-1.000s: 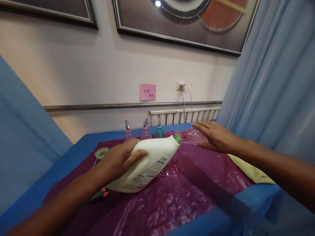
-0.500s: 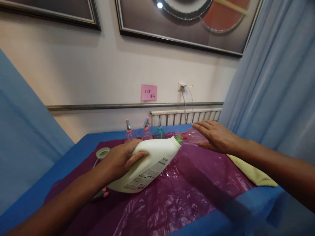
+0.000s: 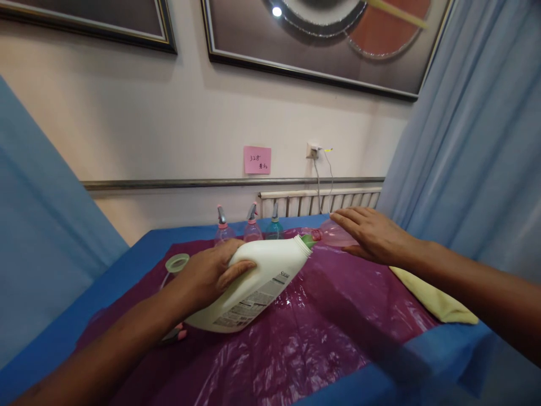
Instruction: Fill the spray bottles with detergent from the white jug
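Note:
My left hand [image 3: 217,268] is wrapped round the handle of a large white detergent jug [image 3: 262,282] with a printed back label. The jug is tilted, its threaded neck and green spout [image 3: 309,241] pointing right. Right at the spout is the red neck of a clear pinkish bottle [image 3: 333,233], also tilted toward the jug. My right hand [image 3: 376,234] is closed round that bottle's body and hides part of it. Whether liquid is flowing between them I cannot tell.
Three spray bottles [image 3: 252,228] stand at the back of the purple plastic sheet [image 3: 313,338]. A pale green cap [image 3: 177,263] is near my left forearm, with a pink-and-grey spray head [image 3: 180,332] partly under it. A yellow cloth [image 3: 435,296] lies at right; blue curtains hang at both sides.
Almost nothing differs. The view has shifted very slightly; both hands, the jug and the bottle hold the same position.

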`<action>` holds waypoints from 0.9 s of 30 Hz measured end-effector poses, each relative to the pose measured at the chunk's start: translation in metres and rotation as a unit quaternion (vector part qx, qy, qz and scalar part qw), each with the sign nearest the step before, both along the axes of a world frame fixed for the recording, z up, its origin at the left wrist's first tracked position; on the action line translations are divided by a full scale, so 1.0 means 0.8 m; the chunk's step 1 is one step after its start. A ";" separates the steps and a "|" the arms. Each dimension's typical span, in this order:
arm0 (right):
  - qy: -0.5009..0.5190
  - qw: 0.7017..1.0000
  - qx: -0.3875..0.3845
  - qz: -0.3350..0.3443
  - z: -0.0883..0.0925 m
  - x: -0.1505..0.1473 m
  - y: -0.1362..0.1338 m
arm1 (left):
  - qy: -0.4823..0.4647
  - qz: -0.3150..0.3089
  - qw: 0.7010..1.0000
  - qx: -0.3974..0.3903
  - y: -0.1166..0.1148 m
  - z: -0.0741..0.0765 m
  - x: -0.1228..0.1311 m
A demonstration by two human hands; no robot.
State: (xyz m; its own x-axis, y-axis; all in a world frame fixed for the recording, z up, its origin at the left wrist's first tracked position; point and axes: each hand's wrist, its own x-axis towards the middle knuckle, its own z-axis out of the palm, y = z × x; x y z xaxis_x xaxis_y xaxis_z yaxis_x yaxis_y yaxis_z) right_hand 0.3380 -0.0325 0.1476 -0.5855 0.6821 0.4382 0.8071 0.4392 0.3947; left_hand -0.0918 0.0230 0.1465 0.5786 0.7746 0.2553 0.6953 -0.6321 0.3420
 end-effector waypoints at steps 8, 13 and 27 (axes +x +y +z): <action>-0.031 0.999 0.007 -0.014 0.005 -0.004 -0.002 | -0.005 -0.004 1.000 0.002 0.000 0.000 0.002; -0.044 0.999 0.010 -0.017 0.007 -0.005 -0.003 | -0.001 -0.006 1.000 0.007 0.001 0.000 0.002; -0.050 0.999 0.011 -0.016 0.010 -0.006 -0.004 | 0.001 -0.004 1.000 0.011 0.001 -0.001 0.002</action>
